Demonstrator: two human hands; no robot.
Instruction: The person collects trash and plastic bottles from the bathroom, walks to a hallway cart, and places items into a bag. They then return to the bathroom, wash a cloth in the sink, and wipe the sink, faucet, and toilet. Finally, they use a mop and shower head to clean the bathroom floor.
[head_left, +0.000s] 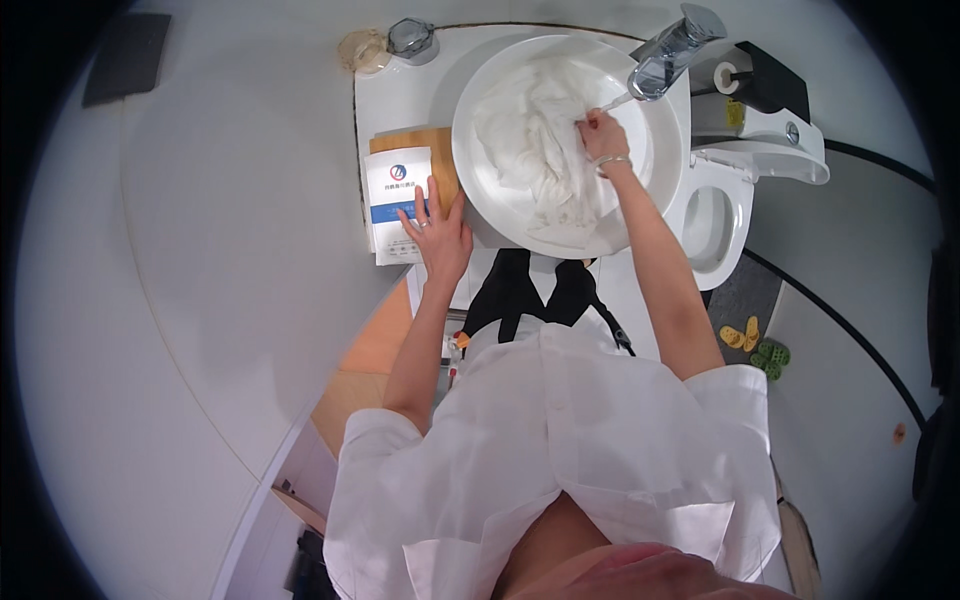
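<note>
A wet, crumpled white cloth (547, 142) lies in the round white washbasin (469, 157). My right hand (604, 141), with a bracelet at the wrist, is over the cloth's right edge, its fingers bent inward. A thin stream of water runs from the chrome faucet (664, 64) down to its fingertips. Whether those fingers grip the cloth is hard to see. My left hand (444, 244) wears a ring and rests with fingers spread on white printed packets (386, 199). These lie over a wooden tray or box (442, 154) left of the basin.
Two glass tumblers (411, 39) stand at the counter's (405, 90) back left corner. To the right are a toilet (720, 217) with its lid raised and a toilet-paper holder (776, 82). Yellow slippers (741, 335) and green slippers (770, 360) lie on the floor.
</note>
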